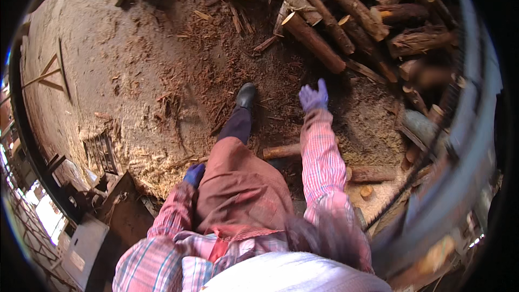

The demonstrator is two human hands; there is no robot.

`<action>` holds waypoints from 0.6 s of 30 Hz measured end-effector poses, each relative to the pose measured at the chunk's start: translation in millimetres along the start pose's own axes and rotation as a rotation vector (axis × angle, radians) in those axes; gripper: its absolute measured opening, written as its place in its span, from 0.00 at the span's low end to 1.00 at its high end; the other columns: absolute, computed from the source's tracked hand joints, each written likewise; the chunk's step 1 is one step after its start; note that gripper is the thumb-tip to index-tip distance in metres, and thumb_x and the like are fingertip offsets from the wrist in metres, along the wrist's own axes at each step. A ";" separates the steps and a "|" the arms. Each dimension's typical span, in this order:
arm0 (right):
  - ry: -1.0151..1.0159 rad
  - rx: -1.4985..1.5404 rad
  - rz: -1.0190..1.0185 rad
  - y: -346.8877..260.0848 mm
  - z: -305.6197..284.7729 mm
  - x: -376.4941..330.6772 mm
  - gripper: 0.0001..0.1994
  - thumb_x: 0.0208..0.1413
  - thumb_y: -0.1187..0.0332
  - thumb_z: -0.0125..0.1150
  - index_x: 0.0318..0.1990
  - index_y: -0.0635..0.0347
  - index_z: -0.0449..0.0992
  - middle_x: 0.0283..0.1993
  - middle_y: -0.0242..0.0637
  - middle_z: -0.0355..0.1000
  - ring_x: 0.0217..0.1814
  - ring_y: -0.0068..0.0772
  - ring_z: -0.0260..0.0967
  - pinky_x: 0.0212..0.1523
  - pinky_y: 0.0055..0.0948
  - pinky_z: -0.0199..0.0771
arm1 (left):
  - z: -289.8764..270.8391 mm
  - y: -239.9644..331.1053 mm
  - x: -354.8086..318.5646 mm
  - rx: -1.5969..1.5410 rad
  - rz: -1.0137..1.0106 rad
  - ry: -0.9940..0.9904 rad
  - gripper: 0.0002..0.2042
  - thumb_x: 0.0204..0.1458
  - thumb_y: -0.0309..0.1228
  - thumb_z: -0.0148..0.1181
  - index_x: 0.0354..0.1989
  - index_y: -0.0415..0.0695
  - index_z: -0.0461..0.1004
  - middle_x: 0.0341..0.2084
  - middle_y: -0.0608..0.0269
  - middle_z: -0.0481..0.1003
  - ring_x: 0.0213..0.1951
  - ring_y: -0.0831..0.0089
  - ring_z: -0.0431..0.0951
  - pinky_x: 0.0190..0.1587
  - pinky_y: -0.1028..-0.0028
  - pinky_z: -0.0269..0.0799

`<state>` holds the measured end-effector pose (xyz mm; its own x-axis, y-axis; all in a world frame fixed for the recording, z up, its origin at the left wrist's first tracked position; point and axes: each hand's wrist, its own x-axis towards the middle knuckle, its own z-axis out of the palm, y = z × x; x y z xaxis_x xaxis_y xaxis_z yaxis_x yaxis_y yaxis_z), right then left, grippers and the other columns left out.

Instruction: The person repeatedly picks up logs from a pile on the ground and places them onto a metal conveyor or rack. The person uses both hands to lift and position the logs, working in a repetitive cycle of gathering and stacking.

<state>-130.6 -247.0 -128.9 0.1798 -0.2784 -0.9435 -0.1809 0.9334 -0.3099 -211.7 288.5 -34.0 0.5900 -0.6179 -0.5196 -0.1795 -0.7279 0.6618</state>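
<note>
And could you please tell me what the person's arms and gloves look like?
The right glove is pale lavender; the left glove looks darker, blue-violet. The right sleeve is long, checked pink and white, browner at its cuff; the left sleeve is also checked, but darker.

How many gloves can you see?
2. The left glove is beside the reddish-brown apron; the right glove reaches out, open, near the log pile. Others could be hidden.
</note>
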 end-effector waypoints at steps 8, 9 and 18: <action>-0.130 0.391 -0.186 -43.7 147.5 268.4 0.48 0.41 0.30 0.55 0.65 0.53 0.57 0.69 0.37 0.52 0.70 0.46 0.45 0.70 0.40 0.43 | -0.1 -103.5 -19.2 -0.276 -0.593 -0.039 0.16 0.51 0.30 0.54 0.48 0.38 0.72 0.40 0.46 0.75 0.42 0.49 0.74 0.45 0.63 0.70; -0.135 0.428 -0.244 -47.1 151.0 279.5 0.46 0.43 0.31 0.54 0.64 0.53 0.59 0.68 0.36 0.54 0.69 0.45 0.47 0.69 0.40 0.44 | -1.8 -100.8 -13.2 -0.259 -0.594 -0.085 0.16 0.51 0.30 0.54 0.48 0.38 0.72 0.40 0.46 0.75 0.42 0.50 0.74 0.46 0.63 0.70; -0.181 0.143 -0.163 34.8 79.8 121.8 0.42 0.47 0.36 0.54 0.62 0.60 0.62 0.62 0.41 0.62 0.62 0.40 0.59 0.66 0.38 0.53 | -13.6 -30.5 28.3 -0.794 -1.372 0.507 0.17 0.57 0.34 0.55 0.53 0.41 0.68 0.43 0.62 0.73 0.44 0.72 0.72 0.48 0.74 0.69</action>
<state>-37.9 -230.4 -245.2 0.3677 -0.3949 -0.8419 0.0005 0.9055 -0.4244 -178.8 297.3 -61.5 0.1680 0.5794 -0.7975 0.9791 -0.1923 0.0665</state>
